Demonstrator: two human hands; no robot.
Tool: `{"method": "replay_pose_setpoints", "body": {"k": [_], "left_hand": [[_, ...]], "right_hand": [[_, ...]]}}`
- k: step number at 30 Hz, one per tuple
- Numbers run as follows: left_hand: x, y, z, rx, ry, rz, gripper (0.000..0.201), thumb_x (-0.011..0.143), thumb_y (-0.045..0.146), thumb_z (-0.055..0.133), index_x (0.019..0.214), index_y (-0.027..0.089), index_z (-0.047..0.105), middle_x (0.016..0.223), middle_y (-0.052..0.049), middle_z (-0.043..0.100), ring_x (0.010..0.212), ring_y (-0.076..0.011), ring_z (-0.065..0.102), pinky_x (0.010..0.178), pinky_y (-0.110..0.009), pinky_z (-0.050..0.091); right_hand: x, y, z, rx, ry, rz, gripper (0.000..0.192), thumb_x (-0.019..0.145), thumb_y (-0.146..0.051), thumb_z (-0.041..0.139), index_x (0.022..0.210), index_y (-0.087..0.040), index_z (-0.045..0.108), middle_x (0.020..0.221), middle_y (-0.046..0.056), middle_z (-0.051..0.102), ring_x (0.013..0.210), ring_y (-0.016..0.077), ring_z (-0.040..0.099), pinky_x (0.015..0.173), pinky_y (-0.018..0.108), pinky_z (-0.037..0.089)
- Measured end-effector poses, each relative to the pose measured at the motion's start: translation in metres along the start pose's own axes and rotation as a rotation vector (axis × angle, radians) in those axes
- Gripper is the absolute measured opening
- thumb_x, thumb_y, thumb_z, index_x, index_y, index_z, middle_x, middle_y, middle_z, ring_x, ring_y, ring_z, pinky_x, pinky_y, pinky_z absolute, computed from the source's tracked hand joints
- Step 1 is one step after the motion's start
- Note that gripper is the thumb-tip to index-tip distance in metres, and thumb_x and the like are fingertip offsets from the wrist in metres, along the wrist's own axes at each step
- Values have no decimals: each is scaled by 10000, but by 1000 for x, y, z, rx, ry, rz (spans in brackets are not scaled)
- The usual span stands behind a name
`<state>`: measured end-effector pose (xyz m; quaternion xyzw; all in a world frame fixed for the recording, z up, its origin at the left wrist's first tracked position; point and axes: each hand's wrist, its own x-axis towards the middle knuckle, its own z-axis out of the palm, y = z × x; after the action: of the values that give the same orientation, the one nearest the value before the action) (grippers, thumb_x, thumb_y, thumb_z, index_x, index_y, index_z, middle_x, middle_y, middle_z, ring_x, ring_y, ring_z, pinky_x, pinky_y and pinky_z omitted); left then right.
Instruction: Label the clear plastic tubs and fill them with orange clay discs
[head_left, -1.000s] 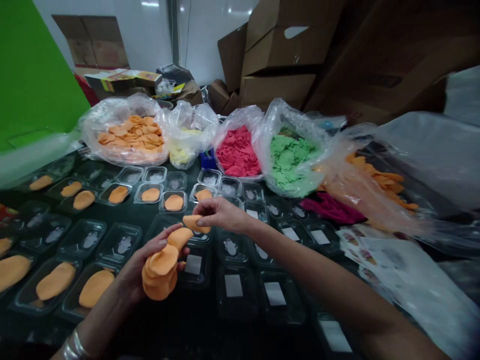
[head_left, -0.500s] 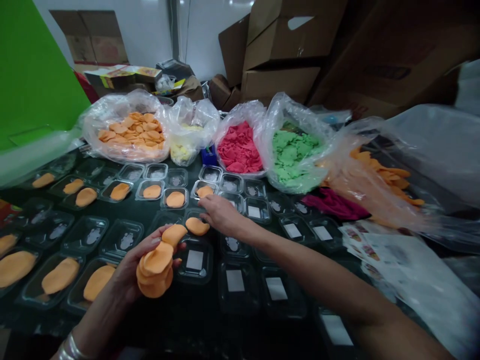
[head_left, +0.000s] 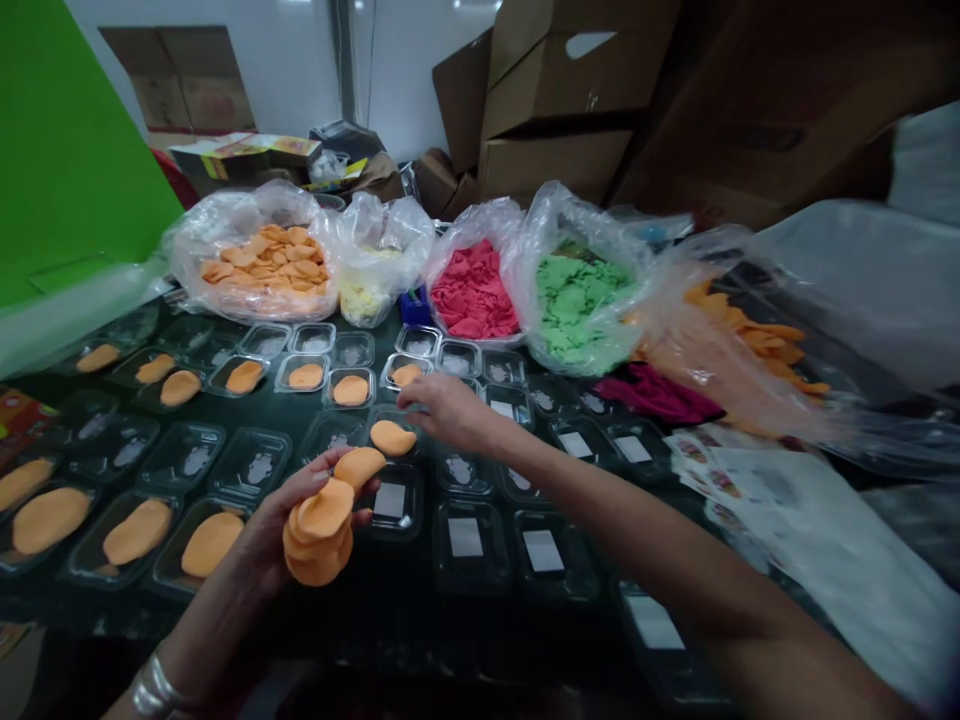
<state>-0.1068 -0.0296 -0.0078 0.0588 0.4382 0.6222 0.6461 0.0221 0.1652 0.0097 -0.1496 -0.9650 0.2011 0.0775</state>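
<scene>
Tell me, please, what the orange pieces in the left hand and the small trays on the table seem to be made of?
Orange pieces: probably soft foam or dough-like clay; matte, thick, edges bend slightly. Cannot tell which.
Small trays: thin clear plastic, glossy; highlights and the dark table show through.

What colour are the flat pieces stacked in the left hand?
Orange: the stack of flat pieces in the left hand shows clearly in the head view.

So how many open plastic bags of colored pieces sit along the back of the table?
5: orange bag far left, yellow bag, pink bag, green bag, another orange bag at right. Others may be hidden.
</scene>
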Motion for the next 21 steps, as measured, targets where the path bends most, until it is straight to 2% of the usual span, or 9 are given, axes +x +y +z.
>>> {"method": "replay_pose_setpoints", "body": {"k": [3,7,14,18,21], "left_hand": [[-5,0,-2,12,64,7,522,739,118,612,1245,163,495,1092,-122,677,948,-272,684,737,-355,597],[-7,6,-4,-17,102,25,547,729,100,603,1261,169,498,1088,-126,678,923,-271,690,714,-348,604],[-20,36,-10,-45,234,181,501,747,44,513,1224,195,539,938,-86,729,708,-244,716,616,-324,607],[-27,43,-15,-97,278,250,455,746,34,478,1165,188,567,980,-75,729,828,-255,713,683,-329,605],[-33,46,-23,-101,284,277,438,760,41,444,1154,178,578,932,-98,732,827,-262,711,693,-352,602]], "right_hand": [[6,11,9,-46,-83,-36,146,792,-97,694,930,-146,688,945,78,686,895,209,601,701,259,381],[14,9,17,-123,-99,5,109,856,-233,655,923,-150,676,900,105,692,867,240,605,645,282,357],[32,9,26,-175,-195,-94,173,695,-90,706,840,-156,639,818,99,673,756,230,579,588,290,303],[38,11,35,-151,-194,-127,148,659,-82,710,757,-147,620,784,96,631,739,230,545,576,292,281],[37,11,32,-82,-186,-141,162,648,-60,703,671,-158,576,772,61,594,746,207,522,577,277,282]]}}
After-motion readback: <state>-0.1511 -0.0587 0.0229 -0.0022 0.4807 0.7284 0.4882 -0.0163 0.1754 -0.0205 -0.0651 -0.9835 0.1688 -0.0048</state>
